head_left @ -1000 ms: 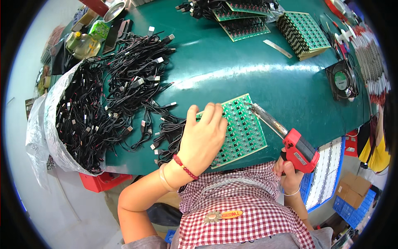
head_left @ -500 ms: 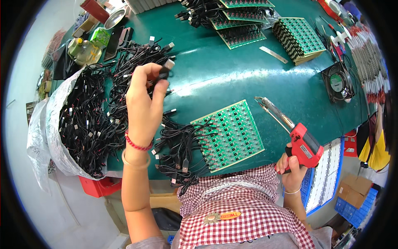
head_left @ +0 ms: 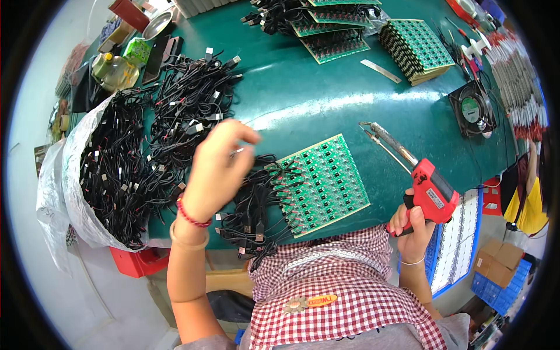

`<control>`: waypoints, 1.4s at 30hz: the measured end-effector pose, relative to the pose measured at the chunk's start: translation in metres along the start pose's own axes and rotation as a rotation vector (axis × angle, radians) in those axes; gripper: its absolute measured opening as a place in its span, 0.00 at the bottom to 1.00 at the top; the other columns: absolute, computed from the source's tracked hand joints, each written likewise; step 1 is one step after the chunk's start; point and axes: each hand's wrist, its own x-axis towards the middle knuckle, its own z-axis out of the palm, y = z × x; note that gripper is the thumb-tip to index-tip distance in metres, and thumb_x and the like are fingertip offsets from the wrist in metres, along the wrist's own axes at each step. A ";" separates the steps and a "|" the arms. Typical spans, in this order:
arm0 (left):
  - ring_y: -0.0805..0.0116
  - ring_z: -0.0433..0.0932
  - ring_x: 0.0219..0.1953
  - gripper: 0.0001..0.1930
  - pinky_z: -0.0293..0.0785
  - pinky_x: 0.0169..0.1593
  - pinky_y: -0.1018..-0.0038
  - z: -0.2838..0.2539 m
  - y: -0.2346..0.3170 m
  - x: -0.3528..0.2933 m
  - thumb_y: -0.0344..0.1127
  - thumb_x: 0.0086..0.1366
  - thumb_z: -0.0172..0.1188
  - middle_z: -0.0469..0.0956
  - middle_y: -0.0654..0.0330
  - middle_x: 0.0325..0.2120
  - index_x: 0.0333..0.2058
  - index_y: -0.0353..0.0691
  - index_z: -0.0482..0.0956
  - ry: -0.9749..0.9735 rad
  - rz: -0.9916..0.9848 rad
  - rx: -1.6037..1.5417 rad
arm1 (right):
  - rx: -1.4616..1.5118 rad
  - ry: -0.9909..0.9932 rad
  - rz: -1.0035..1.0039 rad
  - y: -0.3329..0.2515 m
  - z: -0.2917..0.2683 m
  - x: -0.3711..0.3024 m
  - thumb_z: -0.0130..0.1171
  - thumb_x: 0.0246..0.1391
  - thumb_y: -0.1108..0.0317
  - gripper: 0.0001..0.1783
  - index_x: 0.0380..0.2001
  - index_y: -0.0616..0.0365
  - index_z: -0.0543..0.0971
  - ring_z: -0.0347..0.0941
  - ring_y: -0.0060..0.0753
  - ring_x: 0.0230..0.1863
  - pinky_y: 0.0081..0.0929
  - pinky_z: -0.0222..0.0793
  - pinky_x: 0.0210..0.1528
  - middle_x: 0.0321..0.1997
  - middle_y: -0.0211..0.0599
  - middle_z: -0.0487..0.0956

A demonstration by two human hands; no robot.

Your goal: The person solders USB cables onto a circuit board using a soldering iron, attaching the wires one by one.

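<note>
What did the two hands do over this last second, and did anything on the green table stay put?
The left hand lifted off the green circuit board, reached up to the pile of black cables, took hold of one, and has come back toward the board with a metal plug end at its fingertips. The right hand kept its grip on the red soldering gun. Board and piles stayed.

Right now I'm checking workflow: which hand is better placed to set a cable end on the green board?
Left: the left hand pinches a cable end beside the green board; the right hand grips the soldering gun.
</note>
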 end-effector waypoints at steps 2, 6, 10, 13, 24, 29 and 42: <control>0.58 0.71 0.44 0.11 0.67 0.51 0.68 0.018 0.001 0.010 0.24 0.53 0.58 0.73 0.56 0.37 0.37 0.37 0.75 -0.186 0.237 0.258 | 0.037 0.013 0.003 -0.007 0.007 0.000 0.52 0.60 0.57 0.23 0.49 0.65 0.66 0.59 0.21 0.14 0.21 0.59 0.18 0.17 0.30 0.64; 0.55 0.69 0.40 0.07 0.66 0.47 0.64 0.019 -0.020 0.019 0.28 0.53 0.61 0.71 0.57 0.34 0.32 0.39 0.76 -0.390 0.265 0.333 | 0.087 0.002 -0.025 -0.014 0.007 -0.003 0.55 0.57 0.60 0.24 0.50 0.68 0.66 0.61 0.21 0.14 0.22 0.62 0.19 0.17 0.31 0.65; 0.56 0.69 0.40 0.04 0.68 0.46 0.65 0.015 -0.016 0.019 0.31 0.55 0.59 0.71 0.57 0.31 0.29 0.39 0.74 -0.439 0.188 0.299 | 0.101 0.056 0.001 -0.014 0.002 -0.005 0.55 0.58 0.61 0.24 0.50 0.67 0.66 0.61 0.22 0.15 0.22 0.62 0.19 0.17 0.32 0.65; 0.53 0.72 0.36 0.05 0.68 0.42 0.62 0.025 -0.010 0.014 0.28 0.58 0.57 0.72 0.53 0.28 0.30 0.36 0.70 -0.315 0.132 0.118 | 0.116 0.067 0.025 -0.012 0.004 -0.003 0.54 0.58 0.62 0.23 0.51 0.66 0.65 0.61 0.22 0.15 0.23 0.63 0.20 0.18 0.32 0.66; 0.64 0.72 0.13 0.09 0.66 0.19 0.74 0.053 0.080 -0.021 0.26 0.53 0.61 0.72 0.56 0.14 0.20 0.36 0.69 0.148 0.146 0.294 | -0.009 -0.160 -0.014 -0.029 0.073 0.003 0.57 0.54 0.78 0.17 0.48 0.65 0.70 0.75 0.26 0.39 0.26 0.72 0.43 0.33 0.35 0.76; 0.63 0.71 0.12 0.12 0.65 0.17 0.71 0.066 0.083 -0.036 0.27 0.50 0.63 0.70 0.58 0.12 0.19 0.38 0.66 0.140 0.125 0.166 | 0.013 -0.164 0.031 -0.026 0.094 0.001 0.59 0.53 0.79 0.13 0.42 0.63 0.74 0.74 0.23 0.41 0.24 0.72 0.44 0.36 0.32 0.76; 0.61 0.72 0.14 0.07 0.67 0.18 0.69 0.061 0.083 -0.047 0.26 0.54 0.61 0.72 0.58 0.16 0.24 0.37 0.69 -0.035 0.065 -0.143 | -0.149 -0.297 0.029 -0.019 0.081 0.000 0.58 0.52 0.78 0.16 0.44 0.62 0.70 0.72 0.19 0.36 0.21 0.69 0.39 0.33 0.31 0.75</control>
